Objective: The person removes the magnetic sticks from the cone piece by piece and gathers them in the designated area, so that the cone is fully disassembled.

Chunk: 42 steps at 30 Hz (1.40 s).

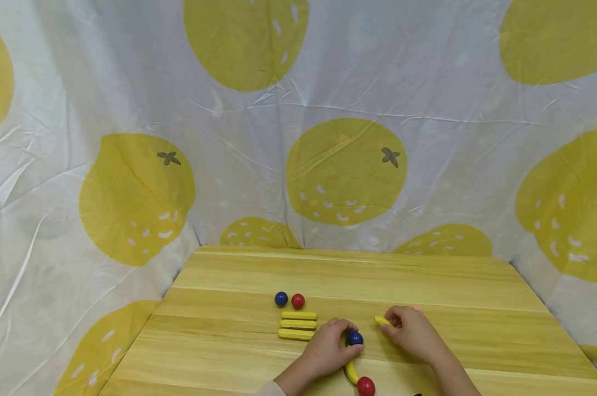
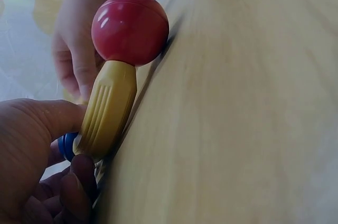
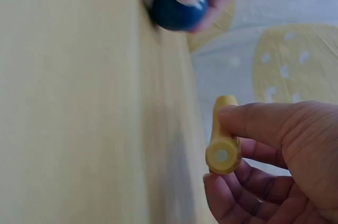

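My left hand (image 1: 324, 347) holds a blue ball (image 1: 355, 337) at one end of a curved yellow rod (image 1: 351, 374). A red ball (image 1: 366, 386) sits on the rod's other end. In the left wrist view, thumb and fingers pinch the ribbed rod (image 2: 110, 109) near the mostly hidden blue ball (image 2: 67, 146). To the right, my right hand (image 1: 417, 333) pinches another yellow rod (image 1: 381, 320) between thumb and fingers. The right wrist view shows this rod (image 3: 222, 155) end-on, with a pale round disc in its tip. It is apart from the blue ball (image 3: 178, 11).
Three straight yellow rods (image 1: 299, 324) lie side by side left of my left hand. Behind them sit a loose blue ball (image 1: 280, 299) and a loose red ball (image 1: 298, 301). The wooden table (image 1: 219, 286) meets a lemon-print curtain (image 1: 348, 170). Something orange peeks out behind my right hand.
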Each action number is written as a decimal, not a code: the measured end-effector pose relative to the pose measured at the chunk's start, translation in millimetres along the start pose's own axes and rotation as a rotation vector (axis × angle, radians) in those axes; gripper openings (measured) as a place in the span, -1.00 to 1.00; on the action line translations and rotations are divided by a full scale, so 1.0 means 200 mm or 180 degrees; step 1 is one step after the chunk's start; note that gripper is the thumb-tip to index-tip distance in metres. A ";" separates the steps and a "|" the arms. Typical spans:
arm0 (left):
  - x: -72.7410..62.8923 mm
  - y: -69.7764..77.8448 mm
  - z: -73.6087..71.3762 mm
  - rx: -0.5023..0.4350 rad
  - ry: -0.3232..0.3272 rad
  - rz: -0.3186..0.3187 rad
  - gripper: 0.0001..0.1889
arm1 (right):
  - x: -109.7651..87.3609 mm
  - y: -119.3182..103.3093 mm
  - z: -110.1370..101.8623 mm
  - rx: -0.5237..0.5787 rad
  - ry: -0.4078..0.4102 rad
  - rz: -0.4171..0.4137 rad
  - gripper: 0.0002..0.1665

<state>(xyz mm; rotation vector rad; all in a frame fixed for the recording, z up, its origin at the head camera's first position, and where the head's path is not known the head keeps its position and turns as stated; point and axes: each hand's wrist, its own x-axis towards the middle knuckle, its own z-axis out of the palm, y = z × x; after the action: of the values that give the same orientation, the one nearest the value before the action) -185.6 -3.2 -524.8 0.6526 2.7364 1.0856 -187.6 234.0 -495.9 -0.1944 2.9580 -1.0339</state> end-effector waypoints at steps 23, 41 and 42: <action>-0.01 0.01 0.00 0.0023 0.0006 -0.0021 -0.65 | -0.02 0.34 -0.26 -0.0242 0.0151 0.0994 -0.54; 0.00 0.00 0.00 -0.0088 -0.0103 0.0116 -0.63 | 0.00 0.31 -0.25 -0.0403 0.0297 0.0875 -0.46; 0.00 0.00 0.00 -0.0097 -0.0059 0.0097 -0.64 | 0.00 0.28 -0.25 -0.0416 0.0326 0.0828 -0.46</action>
<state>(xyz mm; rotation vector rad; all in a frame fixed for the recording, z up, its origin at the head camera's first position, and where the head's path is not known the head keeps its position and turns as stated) -184.5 -3.1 -524.5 0.6989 2.6975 1.1197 -195.5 309.6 -491.7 0.2450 3.0337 -0.8434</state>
